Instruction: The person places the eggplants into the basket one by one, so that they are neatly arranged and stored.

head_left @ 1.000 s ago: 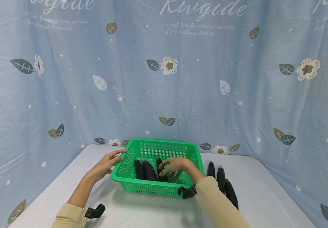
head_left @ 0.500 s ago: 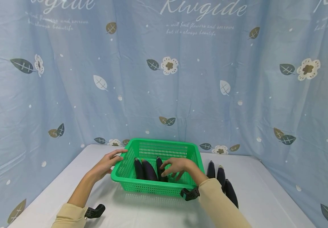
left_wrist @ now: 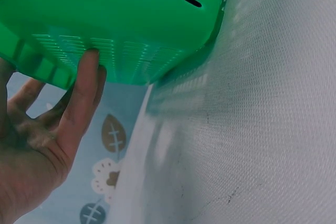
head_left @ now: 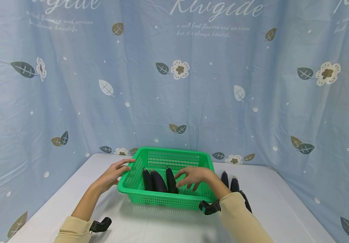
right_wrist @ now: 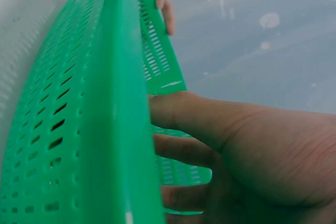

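Observation:
A green plastic basket [head_left: 165, 202] stands on the table, with slotted walls. Three dark purple eggplants lie inside: a left one [head_left: 147, 180], a middle one [head_left: 158, 181] and a right one [head_left: 171, 181], which has a gap from the other two. At the basket's left rim, my left hand [head_left: 112, 176] holds on, some fingers over the rim and one against the outer wall in the left wrist view. My right hand [head_left: 196, 176] hovers inside the basket just right of the right eggplant, fingers loosely bent and holding nothing. In the right wrist view, the near wall hides its fingertips.
More eggplants [head_left: 235, 184] lie on the white table [head_left: 277, 206] to the right of the basket, partly hidden by the right forearm. A blue patterned curtain [head_left: 192, 101] hangs behind and at both sides. Each wrist wears a black camera mount [head_left: 100, 225].
My right hand has shifted right, off the right eggplant, which now shows more fully. The right sleeve covers more of the eggplants on the table. My left hand and the basket stay put.

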Demonstrator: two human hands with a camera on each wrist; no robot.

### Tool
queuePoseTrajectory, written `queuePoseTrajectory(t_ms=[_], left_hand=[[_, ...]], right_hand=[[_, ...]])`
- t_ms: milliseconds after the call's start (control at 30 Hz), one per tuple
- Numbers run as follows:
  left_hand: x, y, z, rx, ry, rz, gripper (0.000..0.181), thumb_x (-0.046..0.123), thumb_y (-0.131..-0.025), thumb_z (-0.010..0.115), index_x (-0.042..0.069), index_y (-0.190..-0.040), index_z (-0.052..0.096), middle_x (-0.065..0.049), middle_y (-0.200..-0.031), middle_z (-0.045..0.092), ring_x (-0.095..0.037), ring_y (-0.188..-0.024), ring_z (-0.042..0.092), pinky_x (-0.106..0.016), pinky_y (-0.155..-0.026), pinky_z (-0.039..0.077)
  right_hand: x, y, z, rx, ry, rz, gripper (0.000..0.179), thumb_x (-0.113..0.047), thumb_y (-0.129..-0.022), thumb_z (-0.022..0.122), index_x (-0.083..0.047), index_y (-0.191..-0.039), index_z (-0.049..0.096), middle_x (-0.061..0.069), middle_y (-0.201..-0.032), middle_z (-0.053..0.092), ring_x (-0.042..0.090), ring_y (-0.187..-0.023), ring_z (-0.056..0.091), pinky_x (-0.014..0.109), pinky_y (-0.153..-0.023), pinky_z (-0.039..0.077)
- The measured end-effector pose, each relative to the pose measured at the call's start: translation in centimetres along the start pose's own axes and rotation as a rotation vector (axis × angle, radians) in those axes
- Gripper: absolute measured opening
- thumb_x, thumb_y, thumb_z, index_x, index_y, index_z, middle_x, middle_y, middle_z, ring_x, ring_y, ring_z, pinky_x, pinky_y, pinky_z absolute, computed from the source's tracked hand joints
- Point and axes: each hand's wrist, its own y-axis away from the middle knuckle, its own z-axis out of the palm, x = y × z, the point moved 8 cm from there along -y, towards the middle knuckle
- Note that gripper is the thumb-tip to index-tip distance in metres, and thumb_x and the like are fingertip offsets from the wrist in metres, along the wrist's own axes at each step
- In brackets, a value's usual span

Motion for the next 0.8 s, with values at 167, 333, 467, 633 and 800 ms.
queuePoseTrajectory(t_ms=[167,333,467,633,800], left_hand=[[0.0,0.0,0.0,-0.001,0.005,0.002,0.054,0.037,-0.100,0.055,0.023,-0.150,0.039,-0.023,-0.148,0.042,-0.028,-0.116,0.063,-0.050,-0.071,0.059],[0.0,0.0,0.0,0.000,-0.004,-0.001,0.053,0.037,-0.101,0.054,0.024,-0.150,0.039,-0.022,-0.151,0.039,-0.033,-0.122,0.059,-0.049,-0.071,0.059],[0.1,0.0,0.0,0.003,-0.014,-0.001,0.053,0.038,-0.101,0.054,0.024,-0.150,0.039,-0.021,-0.154,0.035,-0.038,-0.130,0.052,-0.048,-0.072,0.059],[0.1,0.0,0.0,0.009,-0.017,-0.005,0.053,0.038,-0.101,0.054,0.024,-0.150,0.040,-0.022,-0.151,0.039,-0.035,-0.125,0.057,-0.048,-0.071,0.060],[0.0,0.0,-0.1,0.016,-0.023,-0.006,0.053,0.038,-0.100,0.054,0.024,-0.149,0.040,-0.022,-0.148,0.044,-0.031,-0.122,0.060,-0.047,-0.070,0.060]], right_hand=[[-0.3,0.9,-0.4,0.003,-0.004,-0.009,0.051,-0.032,-0.092,0.069,-0.015,-0.138,0.055,0.008,-0.121,0.066,0.031,-0.101,0.067,0.046,-0.077,0.059],[-0.4,1.6,-0.8,0.011,-0.003,-0.015,0.049,-0.033,-0.092,0.068,-0.018,-0.137,0.056,0.006,-0.119,0.067,0.028,-0.100,0.067,0.047,-0.077,0.059],[-0.8,2.3,-1.1,0.026,0.017,-0.029,0.045,-0.032,-0.092,0.069,-0.021,-0.135,0.057,0.006,-0.118,0.068,0.027,-0.097,0.067,0.047,-0.075,0.058],[-1.1,3.0,-1.3,0.033,0.036,-0.054,0.044,-0.032,-0.092,0.069,-0.021,-0.134,0.058,0.007,-0.116,0.070,0.027,-0.096,0.067,0.048,-0.075,0.058],[-1.0,3.9,-1.7,0.049,0.045,-0.064,0.046,-0.033,-0.092,0.069,-0.019,-0.134,0.058,0.008,-0.117,0.070,0.027,-0.096,0.067,0.048,-0.074,0.058]])
